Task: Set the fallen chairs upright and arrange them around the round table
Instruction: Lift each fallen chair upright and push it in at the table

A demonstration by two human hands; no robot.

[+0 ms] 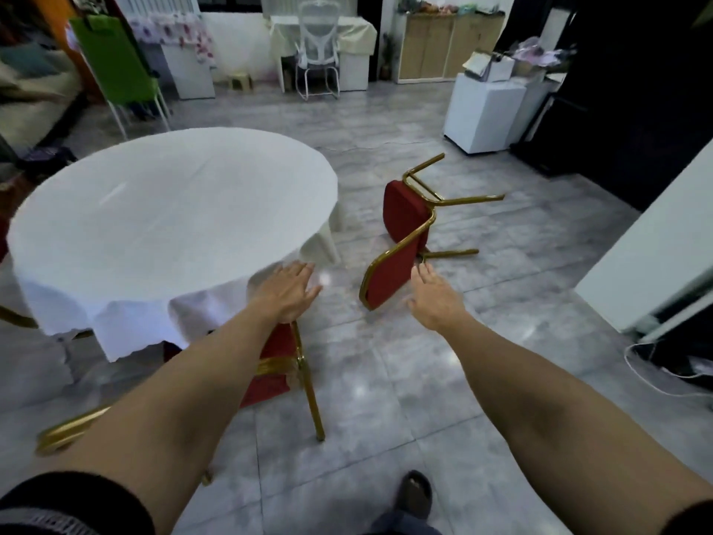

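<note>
One round worktop (169, 210), draped in white cloth. Two red chairs with gold frames noted: one fallen chair (405, 233) lies on its side on the grey floor (386, 380), right of the worktop; one upright chair (285, 364) stands at the worktop's near edge. Left hand (287, 291) and right hand (438, 299): each grip spread open, holding nothing.

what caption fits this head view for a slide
Both open hands, left hand and right hand, reach toward a fallen red chair beside the round table.
</note>
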